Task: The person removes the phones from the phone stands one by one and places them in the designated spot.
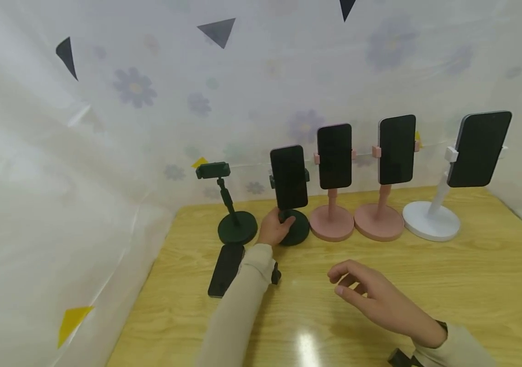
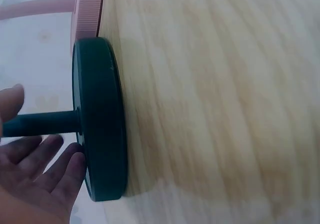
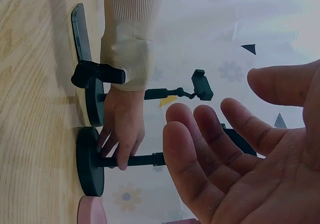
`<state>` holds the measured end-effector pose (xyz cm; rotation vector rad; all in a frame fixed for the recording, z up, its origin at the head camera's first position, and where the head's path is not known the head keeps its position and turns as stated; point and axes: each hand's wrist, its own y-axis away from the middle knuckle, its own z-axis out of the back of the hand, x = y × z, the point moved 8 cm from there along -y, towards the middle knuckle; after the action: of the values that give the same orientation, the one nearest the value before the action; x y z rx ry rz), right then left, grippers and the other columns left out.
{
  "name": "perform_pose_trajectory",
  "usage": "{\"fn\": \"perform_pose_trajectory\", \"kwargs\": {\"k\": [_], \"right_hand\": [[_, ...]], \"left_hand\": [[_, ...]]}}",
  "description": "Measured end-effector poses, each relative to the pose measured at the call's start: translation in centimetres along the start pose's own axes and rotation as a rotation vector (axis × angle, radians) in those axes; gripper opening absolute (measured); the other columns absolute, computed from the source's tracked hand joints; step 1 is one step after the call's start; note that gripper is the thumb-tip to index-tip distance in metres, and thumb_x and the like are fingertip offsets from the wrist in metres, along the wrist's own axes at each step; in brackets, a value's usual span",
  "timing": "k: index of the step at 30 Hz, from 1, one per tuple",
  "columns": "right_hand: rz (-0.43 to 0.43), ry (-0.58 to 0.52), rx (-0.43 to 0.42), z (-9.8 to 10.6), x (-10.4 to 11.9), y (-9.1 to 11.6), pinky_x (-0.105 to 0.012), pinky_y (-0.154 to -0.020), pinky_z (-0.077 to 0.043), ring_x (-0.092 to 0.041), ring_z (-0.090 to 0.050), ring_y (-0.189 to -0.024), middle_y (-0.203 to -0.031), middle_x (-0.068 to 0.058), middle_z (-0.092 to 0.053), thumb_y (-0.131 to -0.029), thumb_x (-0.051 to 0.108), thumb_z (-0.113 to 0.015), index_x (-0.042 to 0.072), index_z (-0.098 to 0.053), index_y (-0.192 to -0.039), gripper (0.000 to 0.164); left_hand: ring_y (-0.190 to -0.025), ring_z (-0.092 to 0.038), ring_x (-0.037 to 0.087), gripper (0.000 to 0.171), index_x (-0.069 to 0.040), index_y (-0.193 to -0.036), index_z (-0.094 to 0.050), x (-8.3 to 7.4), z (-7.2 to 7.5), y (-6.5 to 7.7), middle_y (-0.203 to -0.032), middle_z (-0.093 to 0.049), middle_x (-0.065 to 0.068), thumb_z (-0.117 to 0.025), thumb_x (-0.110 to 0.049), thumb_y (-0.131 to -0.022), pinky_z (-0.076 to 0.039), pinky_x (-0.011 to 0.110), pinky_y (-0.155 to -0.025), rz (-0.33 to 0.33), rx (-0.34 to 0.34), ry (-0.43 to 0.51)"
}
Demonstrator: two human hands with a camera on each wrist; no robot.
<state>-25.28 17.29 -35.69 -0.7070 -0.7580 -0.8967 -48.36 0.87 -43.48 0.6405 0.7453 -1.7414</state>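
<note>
A dark green phone stand (image 1: 298, 232) holds an upright black phone (image 1: 290, 177) in its clamp. My left hand (image 1: 275, 228) is low on this stand, thumb to one side of the pole (image 2: 47, 123) and fingers to the other. Its fingertips come right down to the round base (image 2: 100, 119) in the left wrist view. My right hand (image 1: 375, 296) hovers over the table at the front right, fingers loosely bent and holding nothing. In the right wrist view its palm and fingertips (image 3: 177, 139) fill the near right side.
Left of the held stand is another green stand (image 1: 238, 228) with a bare clamp, and a dark phone (image 1: 226, 270) lying flat before it. Two pink stands (image 1: 331, 224) and a white stand (image 1: 430, 221), each bearing a phone, continue the row rightward. A patterned sheet (image 1: 242, 92) hangs behind the wooden table.
</note>
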Motion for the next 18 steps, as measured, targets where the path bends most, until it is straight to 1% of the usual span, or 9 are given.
{"fn": "perform_pose_trajectory", "kwargs": {"k": [3,5,8,10,12,15,18], "right_hand": [[-0.013,-0.005,0.006,0.30,-0.19,0.31,-0.025,-0.073,-0.052,0.001,-0.061,-0.098,-0.116,-0.002,-0.064,-0.104,0.018,-0.052,0.017,-0.058,-0.122,0.019],[-0.018,-0.005,0.009,0.36,-0.20,0.33,-0.025,-0.073,-0.052,0.001,-0.061,-0.099,-0.117,-0.003,-0.064,-0.104,0.018,-0.051,0.016,-0.057,-0.123,0.020],[-0.035,-0.012,0.011,0.47,-0.32,0.40,-0.025,-0.073,-0.052,0.002,-0.060,-0.099,-0.117,-0.004,-0.064,-0.104,0.018,-0.051,0.015,-0.057,-0.124,0.021],[-0.039,-0.022,0.018,0.41,-0.37,0.42,-0.025,-0.073,-0.052,0.002,-0.060,-0.099,-0.117,-0.005,-0.064,-0.104,0.017,-0.050,0.014,-0.057,-0.124,0.021],[-0.039,-0.027,0.022,0.31,-0.41,0.43,-0.025,-0.073,-0.052,0.002,-0.060,-0.098,-0.116,-0.005,-0.063,-0.104,0.016,-0.050,0.014,-0.057,-0.124,0.021],[-0.031,-0.026,0.017,0.22,-0.40,0.47,-0.025,-0.073,-0.052,0.001,-0.061,-0.098,-0.116,-0.005,-0.063,-0.104,0.015,-0.050,0.014,-0.057,-0.123,0.021],[-0.027,-0.019,0.005,0.28,-0.38,0.54,-0.025,-0.072,-0.052,0.002,-0.061,-0.097,-0.116,-0.004,-0.064,-0.104,0.014,-0.050,0.014,-0.057,-0.123,0.021]], "left_hand": [[-0.104,-0.068,0.036,0.042,-0.004,-0.133,-0.059,-0.42,-0.69,-0.16,-0.118,-0.070,0.020,-0.060,-0.028,-0.099,-0.055,0.050,-0.090,-0.010,0.018,-0.018],[-0.104,-0.069,0.036,0.040,-0.003,-0.132,-0.060,-0.37,-0.62,-0.18,-0.114,-0.071,0.020,-0.057,-0.028,-0.100,-0.055,0.049,-0.090,-0.011,0.024,-0.021],[-0.089,-0.070,0.032,0.035,-0.003,-0.125,-0.065,-0.07,-0.55,-0.21,-0.099,-0.072,0.017,-0.054,-0.027,-0.102,-0.056,0.042,-0.077,0.003,0.028,-0.022],[-0.078,-0.067,0.027,0.031,-0.004,-0.118,-0.067,0.08,-0.50,-0.24,-0.089,-0.071,0.014,-0.054,-0.027,-0.103,-0.052,0.035,-0.068,0.008,0.023,-0.030],[-0.069,-0.062,0.023,0.028,-0.005,-0.110,-0.069,0.16,-0.45,-0.26,-0.080,-0.068,0.012,-0.054,-0.028,-0.102,-0.047,0.031,-0.062,0.014,0.016,-0.043],[-0.066,-0.062,0.021,0.028,-0.005,-0.101,-0.069,0.14,-0.42,-0.32,-0.076,-0.067,0.011,-0.056,-0.031,-0.101,-0.045,0.030,-0.060,0.017,0.006,-0.057],[-0.070,-0.065,0.024,0.028,-0.006,-0.099,-0.069,0.25,-0.41,-0.35,-0.079,-0.068,0.012,-0.058,-0.031,-0.100,-0.048,0.032,-0.062,0.028,-0.003,-0.079]]}}
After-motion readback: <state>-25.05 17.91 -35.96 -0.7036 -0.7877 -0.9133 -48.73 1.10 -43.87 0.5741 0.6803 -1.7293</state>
